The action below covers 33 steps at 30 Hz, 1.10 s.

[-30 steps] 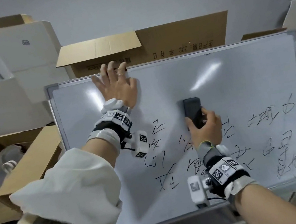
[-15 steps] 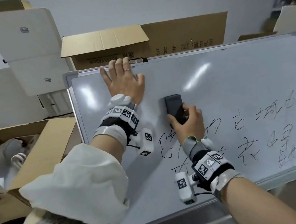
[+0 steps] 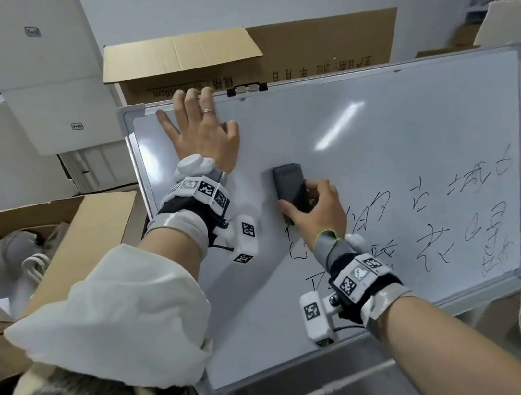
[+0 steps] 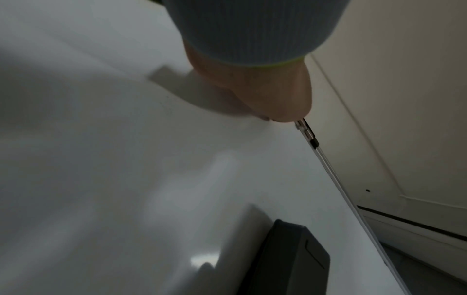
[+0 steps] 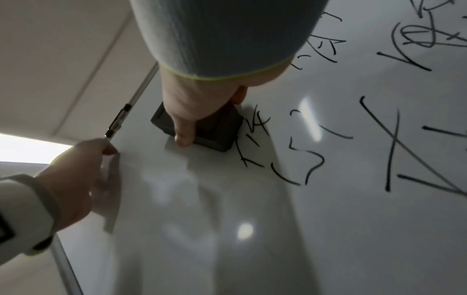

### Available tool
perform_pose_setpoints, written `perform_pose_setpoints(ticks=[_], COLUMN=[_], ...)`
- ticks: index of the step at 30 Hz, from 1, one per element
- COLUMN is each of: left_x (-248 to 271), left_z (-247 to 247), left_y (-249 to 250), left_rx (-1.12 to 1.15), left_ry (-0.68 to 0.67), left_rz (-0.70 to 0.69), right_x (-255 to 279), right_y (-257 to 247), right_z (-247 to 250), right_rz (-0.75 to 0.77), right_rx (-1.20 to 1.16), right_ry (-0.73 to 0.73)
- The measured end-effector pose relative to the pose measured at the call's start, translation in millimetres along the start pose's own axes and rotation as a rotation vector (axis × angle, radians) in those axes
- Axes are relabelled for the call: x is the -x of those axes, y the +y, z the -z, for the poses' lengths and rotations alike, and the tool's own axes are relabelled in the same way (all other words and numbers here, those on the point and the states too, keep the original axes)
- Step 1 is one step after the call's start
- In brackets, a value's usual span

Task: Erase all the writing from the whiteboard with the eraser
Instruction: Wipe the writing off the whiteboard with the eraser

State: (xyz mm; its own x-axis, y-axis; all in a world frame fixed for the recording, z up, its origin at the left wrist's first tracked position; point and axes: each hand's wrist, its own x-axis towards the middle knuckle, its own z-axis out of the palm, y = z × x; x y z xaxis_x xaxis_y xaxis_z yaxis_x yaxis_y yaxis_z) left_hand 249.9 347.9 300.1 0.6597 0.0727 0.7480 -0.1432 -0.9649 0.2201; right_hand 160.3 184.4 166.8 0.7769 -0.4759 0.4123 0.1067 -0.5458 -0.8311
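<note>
Eraser on the board [image 3: 413,139], writing [image 3: 458,207] to its right.
Left hand [image 3: 203,136] lies flat at the far-left edge, fingers spread; right hand [image 3: 318,213] grips the eraser [image 3: 289,184] mid-board, pressed against it.

The whiteboard [image 3: 381,150] is a wide white panel in a thin silver frame, standing nearly upright and leaning back a little. Its upper part and left side are bare and glossy, showing bright glints of light. Black handwritten characters [image 3: 425,215] fill the lower right, in about three uneven rows reaching to the right edge. The eraser [image 3: 289,186] is a dark grey oblong block, set upright with its flat face against the board, left of centre and just above the leftmost characters; its lower end seems to touch the first strokes, though this is partly hidden.
</note>
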Motion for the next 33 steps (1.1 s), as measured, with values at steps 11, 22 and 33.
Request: perform_pose_setpoints(ticks=[11, 22, 33], left_x=[97, 181, 232], left_z=[-15, -38, -50], left_y=[-37, -57, -61], left_rx=[0.188, 0.38, 0.322], left_ry=[0.333, 0.236, 0.185], left_rz=[0.561, 1.262, 1.265], right_x=[-27, -25, 15], right_y=[-9, 32, 89], right_z=[7, 13, 12], right_rz=[0.202, 0.428, 0.561], right_rx=[-0.002, 0.022, 0.001], right_ry=[0.059, -0.135, -0.293])
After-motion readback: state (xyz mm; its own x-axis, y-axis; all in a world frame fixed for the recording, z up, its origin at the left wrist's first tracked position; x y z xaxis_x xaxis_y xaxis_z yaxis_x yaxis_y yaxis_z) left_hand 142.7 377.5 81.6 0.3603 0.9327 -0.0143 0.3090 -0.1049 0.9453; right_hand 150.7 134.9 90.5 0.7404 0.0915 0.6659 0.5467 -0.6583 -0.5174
